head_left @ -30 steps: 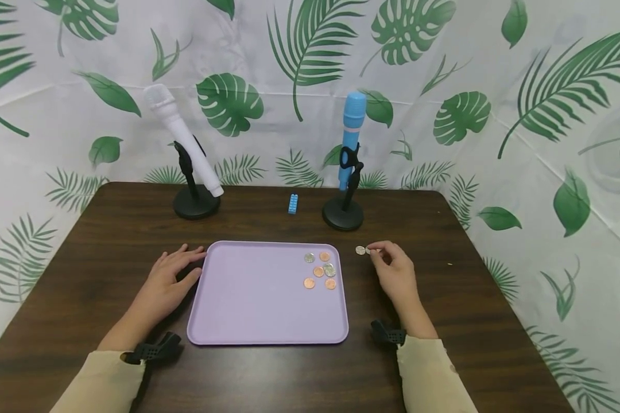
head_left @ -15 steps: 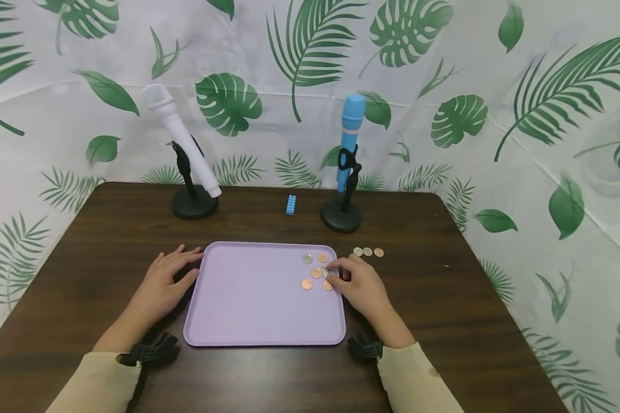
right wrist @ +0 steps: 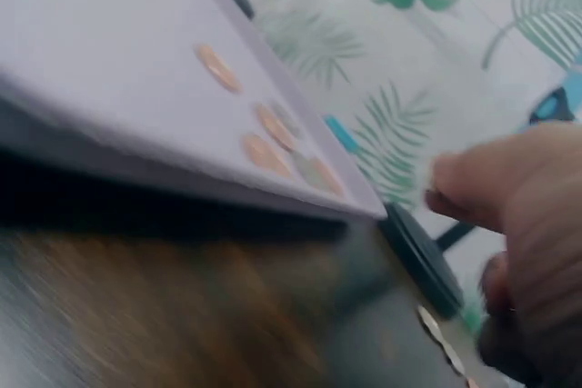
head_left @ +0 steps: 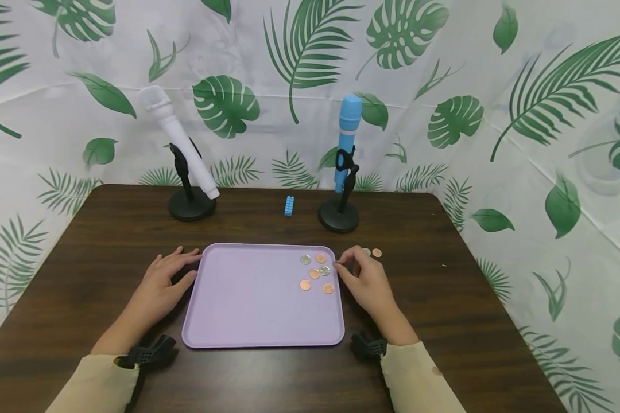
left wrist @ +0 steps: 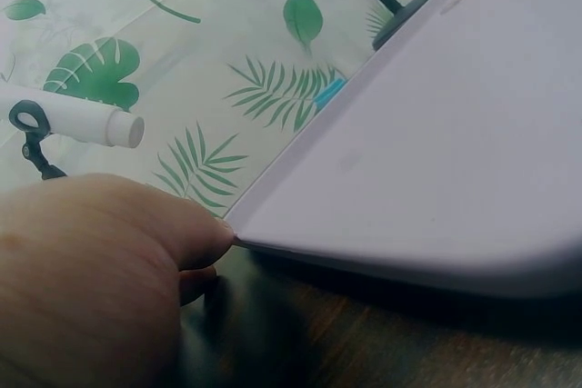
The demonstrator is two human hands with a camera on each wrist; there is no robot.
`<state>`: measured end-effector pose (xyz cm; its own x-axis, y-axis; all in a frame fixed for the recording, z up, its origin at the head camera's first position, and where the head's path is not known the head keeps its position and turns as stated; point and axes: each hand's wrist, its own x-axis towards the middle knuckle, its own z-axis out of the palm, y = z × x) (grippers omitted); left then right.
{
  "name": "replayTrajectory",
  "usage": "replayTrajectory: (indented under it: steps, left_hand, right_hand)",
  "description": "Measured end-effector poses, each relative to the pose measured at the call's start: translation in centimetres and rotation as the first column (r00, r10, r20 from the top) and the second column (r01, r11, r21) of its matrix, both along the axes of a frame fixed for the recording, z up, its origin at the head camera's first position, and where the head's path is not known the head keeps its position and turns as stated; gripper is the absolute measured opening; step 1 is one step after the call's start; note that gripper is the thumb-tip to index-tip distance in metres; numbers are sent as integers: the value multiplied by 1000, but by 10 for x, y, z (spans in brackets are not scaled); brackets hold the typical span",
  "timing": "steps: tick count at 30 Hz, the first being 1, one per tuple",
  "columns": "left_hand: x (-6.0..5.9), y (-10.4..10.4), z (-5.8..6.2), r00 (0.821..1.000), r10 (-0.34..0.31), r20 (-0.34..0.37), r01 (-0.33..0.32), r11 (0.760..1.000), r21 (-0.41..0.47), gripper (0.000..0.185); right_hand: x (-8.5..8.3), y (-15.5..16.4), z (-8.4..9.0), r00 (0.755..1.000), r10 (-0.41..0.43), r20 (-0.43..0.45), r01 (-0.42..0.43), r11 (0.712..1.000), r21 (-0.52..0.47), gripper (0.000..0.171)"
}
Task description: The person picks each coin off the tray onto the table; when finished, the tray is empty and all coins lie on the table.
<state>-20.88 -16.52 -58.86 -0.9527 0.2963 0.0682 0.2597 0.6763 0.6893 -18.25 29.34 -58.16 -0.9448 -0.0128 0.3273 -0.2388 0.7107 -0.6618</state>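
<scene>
Open tabletop (head_left: 444, 298) at 3 o'clock of tray (head_left: 248, 321), also bare along 6 o'clock edge. At 12 o'clock blocked by white mic stand (head_left: 188, 205), blue brick (head_left: 289, 205), blue mic stand (head_left: 338, 217). Loose coins (head_left: 376, 252) at 2 o'clock.

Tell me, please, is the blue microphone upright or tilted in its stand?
Upright: the blue microphone stands nearly vertical in its black clip, unlike the slanted white microphone.
</scene>
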Motion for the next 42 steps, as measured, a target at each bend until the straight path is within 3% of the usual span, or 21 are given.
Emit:
replayTrajectory:
  steps: [3,7,10,13,19,27,36,42]
  left_hand:
    - [0,1,0,1000,-3,-1,3,1000,1,47]
    - [0,3,1,1000,-5,7,5,1000,1,47]
    - [0,3,1,1000,-7,14,7,1000,2,47]
    - [1,3,0,1000,-4,19,4,1000,0,47]
    - [3,3,-2,1000,7,20,-7,1000,2,47]
    - [2,2,-2,1000,6,8,-6,1000,-1,47]
    - [2,1,-1,1000,15,6,-15,1000,-8,47]
    - [2,1,1,1000,10,4,-10,1000,-11,47]
  right_hand:
    - [-1,13,3,989,-105,-101,95,991,-95,15]
    - [-2,35,6,942,-262,-209,224,956,-189,6]
    - [-2,48,7,896,-385,-221,346,918,-194,10]
    - [-2,56,8,866,-457,-201,424,886,-187,12]
    - [-3,59,8,848,-503,-165,493,864,-102,10]
    - [-2,67,4,812,-582,-48,583,812,12,11]
    - [-3,69,3,810,-580,82,567,812,142,15]
    - [-1,67,6,823,-546,158,523,836,167,19]
